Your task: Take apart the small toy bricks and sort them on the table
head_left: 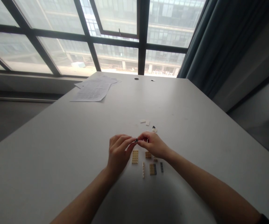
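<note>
Between the fingertips of both hands is a small dark building brick point(136, 140), partly covered by the fingers. My left hand point(120, 149) pinches it from the left, and my right hand point(154, 144) pinches it from the right, both just above the table. Below the hands lie a tan studded plate point(135, 156), an orange-tan brick point(148, 155) partly behind my right hand, and a small brown piece point(155, 160). Nearer to me are a thin cream strip point(143, 170), a tan and grey block point(153, 169) and a narrow dark grey strip point(162, 167).
Past my hands lie two white flat pieces point(145, 122), a small black piece point(153, 127) and cream pieces point(154, 130). Printed papers point(93, 90) rest at the far left of the white table point(55, 140). Windows stand behind it, and a dark curtain point(209, 46) hangs at right.
</note>
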